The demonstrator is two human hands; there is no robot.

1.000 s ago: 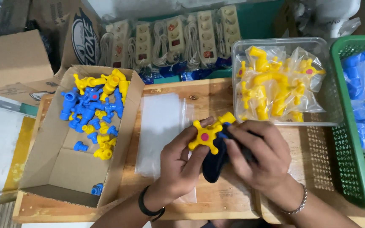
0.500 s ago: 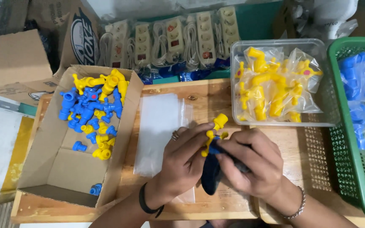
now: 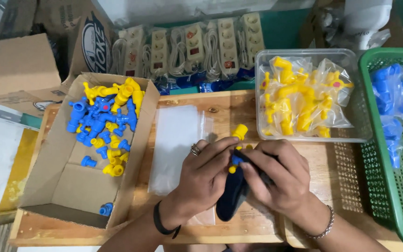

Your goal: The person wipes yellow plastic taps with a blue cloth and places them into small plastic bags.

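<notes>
I see left hand [image 3: 206, 175] and right hand [image 3: 276, 179] both closed around yellow plastic tap [image 3: 239, 135] and dark cloth [image 3: 232, 198], over wooden tabletop [image 3: 229, 107] — tap spout pokes up between fingers. Judge tap light, stiff, a bit slick — best gripped at body, not thin handle.

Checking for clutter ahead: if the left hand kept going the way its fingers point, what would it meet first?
The left hand points up-right, already touching the yellow tap. Beyond that, probably the clear tub of bagged taps, though depth is unclear.
</notes>
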